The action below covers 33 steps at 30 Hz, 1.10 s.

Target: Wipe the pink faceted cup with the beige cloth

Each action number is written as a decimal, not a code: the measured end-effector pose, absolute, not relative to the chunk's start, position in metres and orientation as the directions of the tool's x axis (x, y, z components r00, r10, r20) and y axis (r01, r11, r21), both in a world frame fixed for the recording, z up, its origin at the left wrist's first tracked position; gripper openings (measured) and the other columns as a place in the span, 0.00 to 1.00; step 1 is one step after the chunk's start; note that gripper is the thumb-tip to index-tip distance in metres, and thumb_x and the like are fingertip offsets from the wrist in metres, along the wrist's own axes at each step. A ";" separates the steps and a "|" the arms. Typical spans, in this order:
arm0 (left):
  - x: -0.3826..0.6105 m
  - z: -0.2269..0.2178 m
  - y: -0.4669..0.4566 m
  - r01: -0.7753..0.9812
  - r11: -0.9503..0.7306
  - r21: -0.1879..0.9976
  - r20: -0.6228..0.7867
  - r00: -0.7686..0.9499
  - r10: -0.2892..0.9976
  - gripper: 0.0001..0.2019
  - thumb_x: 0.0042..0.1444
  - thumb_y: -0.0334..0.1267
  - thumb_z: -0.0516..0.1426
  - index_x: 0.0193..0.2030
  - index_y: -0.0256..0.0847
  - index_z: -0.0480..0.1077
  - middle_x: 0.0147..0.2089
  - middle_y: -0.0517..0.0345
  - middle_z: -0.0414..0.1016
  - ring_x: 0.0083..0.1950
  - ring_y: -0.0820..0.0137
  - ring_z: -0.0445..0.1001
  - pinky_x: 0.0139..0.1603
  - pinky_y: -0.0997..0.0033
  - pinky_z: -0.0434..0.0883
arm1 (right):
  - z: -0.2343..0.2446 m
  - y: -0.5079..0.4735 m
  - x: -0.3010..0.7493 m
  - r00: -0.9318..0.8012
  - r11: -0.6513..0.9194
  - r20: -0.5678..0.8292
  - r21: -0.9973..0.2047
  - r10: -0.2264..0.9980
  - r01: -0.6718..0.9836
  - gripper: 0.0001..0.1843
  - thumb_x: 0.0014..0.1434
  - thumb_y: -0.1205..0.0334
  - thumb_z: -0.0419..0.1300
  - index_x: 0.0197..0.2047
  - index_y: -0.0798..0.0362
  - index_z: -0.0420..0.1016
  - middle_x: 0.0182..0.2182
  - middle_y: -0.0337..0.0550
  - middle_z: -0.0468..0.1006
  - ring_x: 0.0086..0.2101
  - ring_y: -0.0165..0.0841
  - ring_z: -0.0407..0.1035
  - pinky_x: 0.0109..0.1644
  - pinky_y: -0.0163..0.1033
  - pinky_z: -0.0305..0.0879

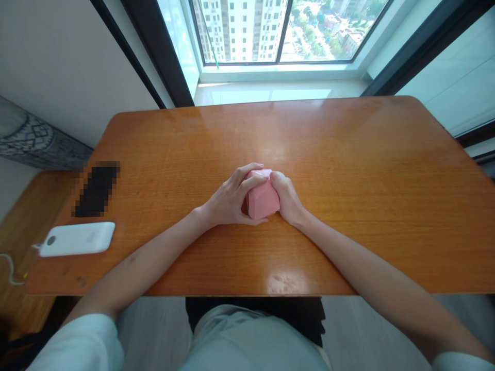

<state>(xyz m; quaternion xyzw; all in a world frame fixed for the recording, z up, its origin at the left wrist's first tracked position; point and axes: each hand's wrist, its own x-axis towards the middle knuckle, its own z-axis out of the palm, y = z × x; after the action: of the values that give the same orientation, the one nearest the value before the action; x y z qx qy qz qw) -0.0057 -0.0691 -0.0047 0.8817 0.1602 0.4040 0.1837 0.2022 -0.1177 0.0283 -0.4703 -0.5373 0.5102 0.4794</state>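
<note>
Pink block (264,204) at middle of bench (367,170). Both grips closed on it: left hand (231,198) around left side, right hand (290,199) on right. Probably light, stiff, smooth; best held by opposite faces.

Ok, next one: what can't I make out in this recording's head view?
All in the head view:
- Pink object: far side and underside, covered by the left hand, the right hand and its own near faces.
- Right hand: most of its fingers, hidden behind the pink object.
- Dark item: details lost to pixelation.
- White device: faint marking too small to read.
- White cable: cut off by the left edge.
</note>
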 end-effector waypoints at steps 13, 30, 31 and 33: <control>-0.006 0.005 -0.070 0.163 -0.897 0.410 0.666 0.619 0.417 0.57 0.51 0.68 0.76 0.81 0.57 0.55 0.76 0.39 0.68 0.74 0.42 0.77 0.68 0.37 0.82 | 0.013 -0.117 0.205 -0.064 0.040 0.038 -0.999 0.997 0.030 0.40 0.70 0.19 0.54 0.33 0.50 0.77 0.26 0.40 0.74 0.27 0.32 0.65 0.31 0.40 0.60; -0.002 0.014 -0.071 0.077 -0.883 0.462 0.695 0.587 0.415 0.57 0.49 0.63 0.79 0.81 0.53 0.59 0.73 0.39 0.73 0.73 0.45 0.79 0.70 0.43 0.81 | 0.013 -0.119 0.204 -0.080 0.053 0.055 -0.998 0.995 -0.027 0.41 0.71 0.20 0.52 0.39 0.50 0.84 0.26 0.40 0.76 0.26 0.31 0.64 0.30 0.39 0.59; -0.001 0.014 -0.072 0.075 -0.881 0.468 0.695 0.584 0.419 0.57 0.49 0.63 0.79 0.80 0.53 0.59 0.73 0.40 0.74 0.72 0.45 0.79 0.70 0.43 0.81 | 0.012 -0.119 0.204 -0.075 0.053 0.055 -0.998 0.996 -0.030 0.41 0.71 0.20 0.52 0.39 0.50 0.84 0.26 0.40 0.77 0.26 0.31 0.64 0.30 0.39 0.59; -0.001 0.014 -0.072 0.072 -0.875 0.479 0.694 0.579 0.427 0.57 0.49 0.63 0.79 0.80 0.53 0.60 0.72 0.41 0.74 0.72 0.45 0.79 0.70 0.43 0.81 | 0.010 -0.119 0.204 -0.079 0.060 0.063 -0.997 0.995 -0.040 0.41 0.72 0.21 0.52 0.41 0.50 0.85 0.28 0.40 0.78 0.27 0.32 0.66 0.32 0.40 0.61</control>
<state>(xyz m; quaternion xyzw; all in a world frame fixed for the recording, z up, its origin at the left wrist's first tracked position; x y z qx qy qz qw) -0.0011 -0.0719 0.0138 0.8649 0.1444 0.4354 0.2040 0.2038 -0.1186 0.0105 -0.4545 -0.5252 0.5133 0.5041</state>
